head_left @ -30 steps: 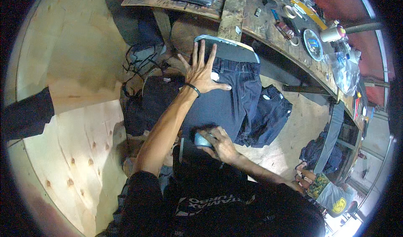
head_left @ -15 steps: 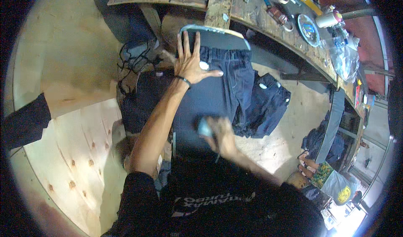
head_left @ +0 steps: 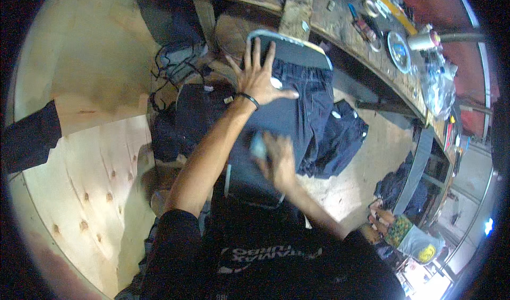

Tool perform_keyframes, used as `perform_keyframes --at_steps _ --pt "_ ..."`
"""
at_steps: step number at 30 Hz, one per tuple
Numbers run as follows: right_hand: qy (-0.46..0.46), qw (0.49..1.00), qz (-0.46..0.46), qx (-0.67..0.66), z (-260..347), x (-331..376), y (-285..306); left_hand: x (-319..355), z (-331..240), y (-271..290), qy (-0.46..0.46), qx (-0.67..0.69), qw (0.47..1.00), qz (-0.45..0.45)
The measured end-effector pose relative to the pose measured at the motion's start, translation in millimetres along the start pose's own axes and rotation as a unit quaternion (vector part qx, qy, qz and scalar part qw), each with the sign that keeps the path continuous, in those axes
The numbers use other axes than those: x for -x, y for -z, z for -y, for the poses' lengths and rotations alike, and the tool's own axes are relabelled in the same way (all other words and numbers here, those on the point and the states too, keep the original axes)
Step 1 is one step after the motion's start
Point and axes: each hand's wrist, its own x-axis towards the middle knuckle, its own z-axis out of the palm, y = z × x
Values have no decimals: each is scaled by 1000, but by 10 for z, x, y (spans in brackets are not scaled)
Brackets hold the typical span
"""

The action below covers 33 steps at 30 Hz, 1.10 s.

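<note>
Dark navy pants (head_left: pixel 313 101) with a gathered waistband lie over a dark board (head_left: pixel 303 54) whose pale rim shows at the far end. My left hand (head_left: pixel 259 83) rests on the pants near the waistband, fingers spread wide, beside a small white patch (head_left: pixel 276 83). Closer to my body, my right hand (head_left: pixel 280 159) is closed around a light-blue object (head_left: pixel 258 146), low over the cloth. Motion blur hides what kind of object that is, and whether it touches the fabric. Another dark garment (head_left: pixel 342 135) with a white spot lies just to the right.
A worn wooden bench (head_left: pixel 329 29) runs along the far right, bearing a bowl (head_left: pixel 398 51), a white spool (head_left: pixel 422 41) and a plastic bag (head_left: pixel 440 94). Dark cords (head_left: pixel 170 66) lie at the left. Plywood (head_left: pixel 85 178) stretches along the left side. Another person (head_left: pixel 417 241) is at lower right.
The whole view has shifted, so the board and bench appear farther right. My right hand with the light-blue object has moved leftward across the pants; my left hand stays by the waistband.
</note>
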Motion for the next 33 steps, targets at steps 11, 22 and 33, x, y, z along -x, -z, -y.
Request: perform_keyframes --at_steps 11,22,33 --pt "-214 959 -182 -42 -1421 -421 929 187 238 104 -57 206 976 -35" --pt "-493 746 168 -415 -861 568 618 2426 441 -147 71 446 892 23" --pt "-672 683 131 -253 -275 3997 1412 3885 -862 -31 -215 475 712 470"
